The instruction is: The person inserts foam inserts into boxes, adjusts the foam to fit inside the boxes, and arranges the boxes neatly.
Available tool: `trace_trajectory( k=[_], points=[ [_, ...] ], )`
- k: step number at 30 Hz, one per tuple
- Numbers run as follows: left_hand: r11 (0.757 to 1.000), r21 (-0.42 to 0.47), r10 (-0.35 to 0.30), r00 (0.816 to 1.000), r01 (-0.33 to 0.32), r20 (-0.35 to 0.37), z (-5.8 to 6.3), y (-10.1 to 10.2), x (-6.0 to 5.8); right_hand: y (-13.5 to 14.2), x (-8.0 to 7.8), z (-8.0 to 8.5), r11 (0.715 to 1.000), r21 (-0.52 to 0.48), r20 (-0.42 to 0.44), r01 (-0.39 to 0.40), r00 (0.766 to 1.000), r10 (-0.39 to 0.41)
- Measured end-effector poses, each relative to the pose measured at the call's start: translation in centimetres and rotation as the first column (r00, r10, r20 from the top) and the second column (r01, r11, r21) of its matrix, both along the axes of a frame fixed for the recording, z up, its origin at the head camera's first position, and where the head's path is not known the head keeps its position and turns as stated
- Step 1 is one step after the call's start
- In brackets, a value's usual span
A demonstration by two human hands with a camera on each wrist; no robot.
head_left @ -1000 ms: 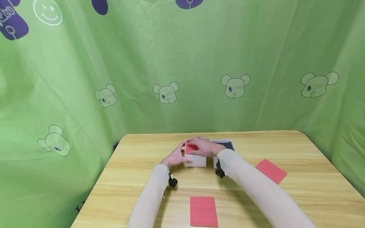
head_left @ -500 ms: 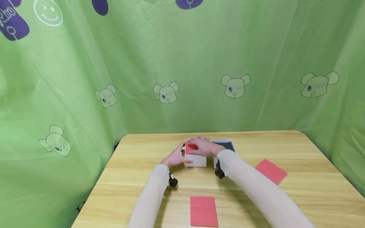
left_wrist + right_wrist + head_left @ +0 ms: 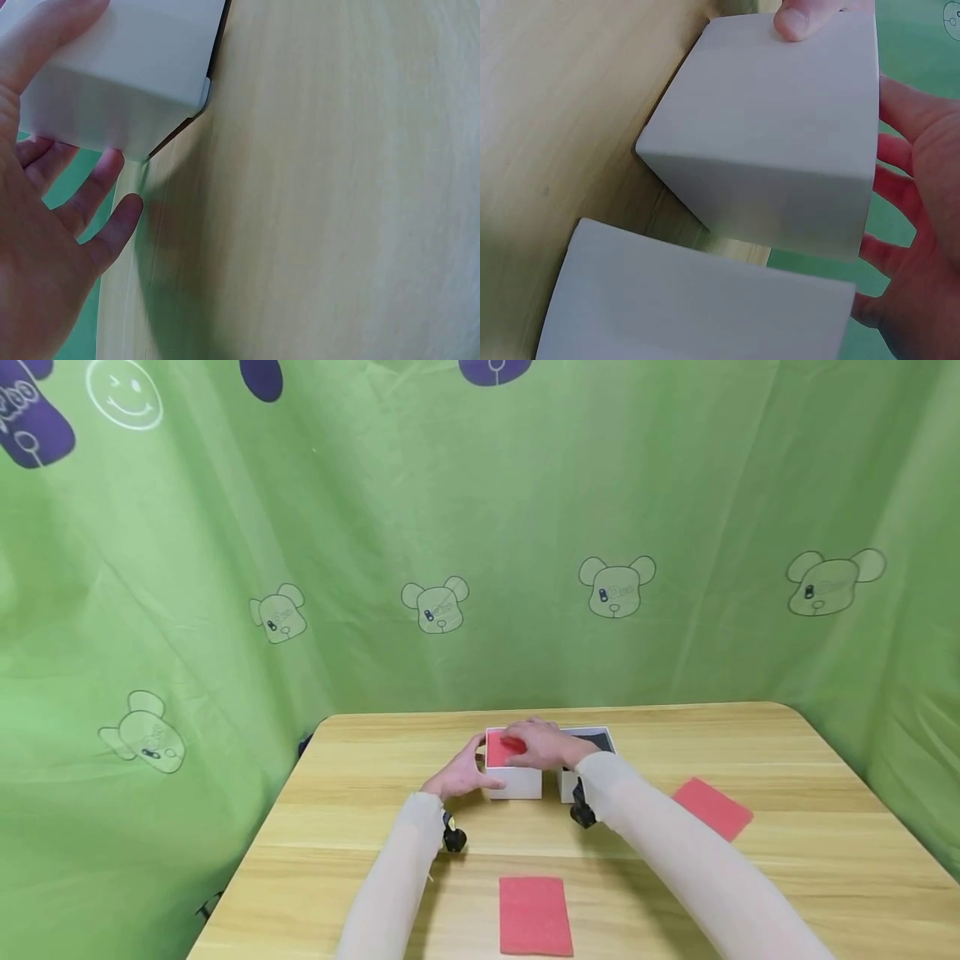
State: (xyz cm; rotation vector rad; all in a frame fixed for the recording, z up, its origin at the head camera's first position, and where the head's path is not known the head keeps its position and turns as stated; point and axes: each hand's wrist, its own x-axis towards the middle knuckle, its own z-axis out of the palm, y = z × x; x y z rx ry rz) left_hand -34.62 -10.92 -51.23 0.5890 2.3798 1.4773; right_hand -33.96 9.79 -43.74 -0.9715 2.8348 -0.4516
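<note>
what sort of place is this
Probably a makeshift recording booth: a green curtain printed with bear heads hangs around a wood-grain table, and the person wears small black devices on both wrists.

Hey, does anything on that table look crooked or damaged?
Only the right red sheet: it lies skewed to the table edges, while the front red sheet sits almost straight. No spill or damage shows, though the right hand partly hides the inside of the white box that the left hand holds.
</note>
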Motion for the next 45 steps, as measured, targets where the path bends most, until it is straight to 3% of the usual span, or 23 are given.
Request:
trace_trajectory(
  k=[8, 28, 39, 45],
  points=[
    [0.998, 0.055, -0.015, 1.000, 0.014, 0.015, 0.4, 0.2, 0.1, 1.0, 0.3, 0.5, 1.000, 0.007, 0.005, 0.026, 1.000, -0.026],
    [0.997, 0.071, -0.019, 0.999, 0.016, 0.043, 0.3, 0.2, 0.3, 3.1, 0.7, 0.4, 0.997, 0.009, 0.006, 0.082, 0.997, -0.082],
    [0.997, 0.072, -0.012, 0.999, 0.009, 0.046, -0.2, 0.2, 0.1, 5.2, 3.1, 1.2, 0.999, -0.028, -0.142, -0.031, 0.990, 0.027],
    [0.997, 0.078, -0.013, 0.999, 0.010, 0.032, 0.1, 0.3, 0.2, 5.9, 5.9, 0.9, 0.991, -0.057, -0.273, -0.119, 0.957, 0.100]
  ],
)
